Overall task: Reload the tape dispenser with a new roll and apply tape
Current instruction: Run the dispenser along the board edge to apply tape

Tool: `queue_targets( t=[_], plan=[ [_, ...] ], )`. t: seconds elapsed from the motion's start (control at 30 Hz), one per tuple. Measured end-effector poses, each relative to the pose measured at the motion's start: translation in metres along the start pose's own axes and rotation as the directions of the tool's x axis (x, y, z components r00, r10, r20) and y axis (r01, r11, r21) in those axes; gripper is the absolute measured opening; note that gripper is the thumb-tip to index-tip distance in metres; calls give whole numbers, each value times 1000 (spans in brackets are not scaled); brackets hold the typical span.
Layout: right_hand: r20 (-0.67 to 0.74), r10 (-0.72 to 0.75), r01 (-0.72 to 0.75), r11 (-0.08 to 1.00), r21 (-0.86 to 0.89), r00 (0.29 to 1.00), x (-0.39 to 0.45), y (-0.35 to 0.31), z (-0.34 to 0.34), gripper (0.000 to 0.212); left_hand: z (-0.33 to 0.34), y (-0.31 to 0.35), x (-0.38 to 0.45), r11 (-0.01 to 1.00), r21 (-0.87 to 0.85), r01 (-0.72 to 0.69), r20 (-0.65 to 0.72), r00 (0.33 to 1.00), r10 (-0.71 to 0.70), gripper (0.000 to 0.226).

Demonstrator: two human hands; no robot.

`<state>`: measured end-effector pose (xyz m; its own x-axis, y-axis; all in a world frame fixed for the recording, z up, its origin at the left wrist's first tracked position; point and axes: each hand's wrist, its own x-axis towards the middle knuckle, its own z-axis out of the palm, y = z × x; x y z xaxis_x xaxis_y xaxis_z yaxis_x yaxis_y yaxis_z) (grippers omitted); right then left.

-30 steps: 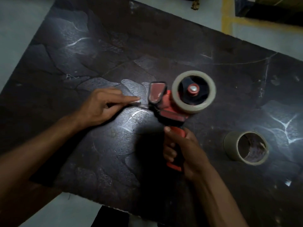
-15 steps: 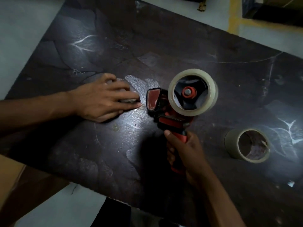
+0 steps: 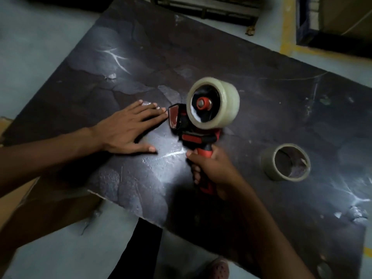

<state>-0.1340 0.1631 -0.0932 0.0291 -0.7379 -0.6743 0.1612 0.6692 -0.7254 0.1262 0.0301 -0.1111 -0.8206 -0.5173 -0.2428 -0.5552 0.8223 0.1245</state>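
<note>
Dark surface (image 3: 261, 81): new roll (image 3: 225, 103) sits loaded in dispenser (image 3: 193, 125), right hand (image 3: 213, 170) fingers gripping its handle; left hand (image 3: 128, 127) pressed flat, fingers spread; taping apparently underway.

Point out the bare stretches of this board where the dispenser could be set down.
The far left of the dark board, beyond the left hand, is bare. So is the far right, past the empty tape core. The middle is crowded: that flat hand, the tape dispenser in the right hand, and the core.
</note>
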Motion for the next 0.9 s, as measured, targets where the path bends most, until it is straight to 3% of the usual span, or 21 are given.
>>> queue_targets(
  t=[0.1,0.2,0.4,0.5,0.57,0.7,0.77,0.9],
  plan=[
    [-89,-103,81,971,-227,991,-27,16,-5,36,0,0,0,1000,-1,3,19,1000,-3,104],
    [-135,-142,76,910,-408,981,-84,45,-21,27,-9,-1,0,1000,4,-27,19,999,27,99],
    [-124,-146,87,917,-389,981,-93,54,-26,36,-27,10,3,990,131,-58,109,993,44,91],
    [-50,-47,31,955,-296,998,-95,56,-28,34,-37,25,0,968,244,-58,198,980,9,85],
    [-8,-19,16,967,-255,1000,-98,54,-26,30,-40,38,-1,958,279,-61,159,987,16,90],
    [26,-48,54,947,-317,999,-96,50,-23,27,-24,51,-5,985,110,-131,-1,991,132,88],
    [37,-70,79,937,-340,997,-97,50,-23,28,-17,58,-10,987,57,-150,-12,988,151,78],
    [-21,-112,101,950,-295,994,-95,50,-21,25,-7,67,-9,986,131,-100,68,993,92,75]
  ],
)
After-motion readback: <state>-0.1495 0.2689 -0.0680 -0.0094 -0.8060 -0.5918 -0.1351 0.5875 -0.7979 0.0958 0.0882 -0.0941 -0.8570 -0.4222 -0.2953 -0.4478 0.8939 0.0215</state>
